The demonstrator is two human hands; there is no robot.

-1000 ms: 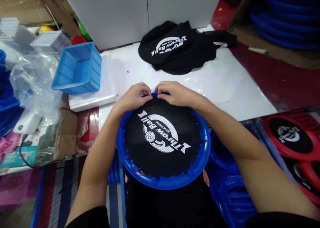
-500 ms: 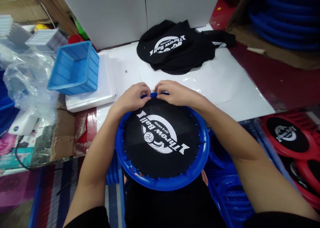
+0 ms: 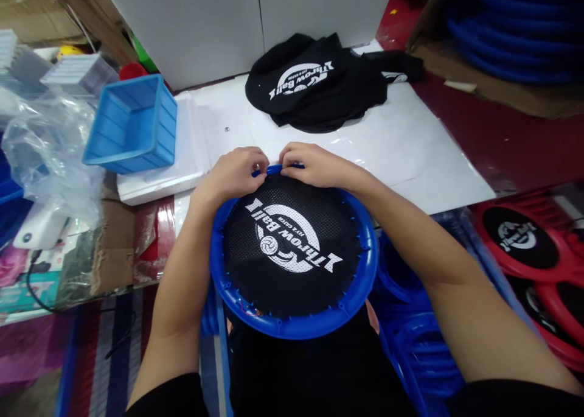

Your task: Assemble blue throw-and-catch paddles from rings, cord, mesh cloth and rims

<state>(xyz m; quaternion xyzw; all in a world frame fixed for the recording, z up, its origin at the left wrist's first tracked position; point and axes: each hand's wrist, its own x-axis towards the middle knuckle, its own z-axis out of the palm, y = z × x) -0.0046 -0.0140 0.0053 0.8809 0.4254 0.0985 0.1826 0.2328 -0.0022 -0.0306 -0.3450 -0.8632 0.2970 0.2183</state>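
Observation:
A round blue plastic ring [image 3: 292, 327] lies tilted over my lap, its far edge at the table. Black mesh fabric [image 3: 283, 283] printed "Throw Ball" spans it, fixed by small pegs around the rim. At the far rim, my left hand [image 3: 239, 172] pinches the edge, thumb on top near the fabric. Just beside it, my right hand [image 3: 310, 164] is closed on the same rim, fingers curled over it. A short stretch of blue rim shows between the two hands. What lies under the fingertips is hidden.
Loose black printed fabric discs [image 3: 314, 109] lie on the white tabletop [image 3: 424, 161]. A blue bin [image 3: 132, 125] rests at the left on a white slab. Blue rings [image 3: 515, 33] are stacked back right; red-rimmed discs [image 3: 520, 240] lie at the right. A large white carton [image 3: 219, 27] stands behind.
The ring has tipped slightly, its near edge sitting a little higher in view. Both hands keep their grip on the far rim, fingers shifting slightly. The whole view has drifted a little left.

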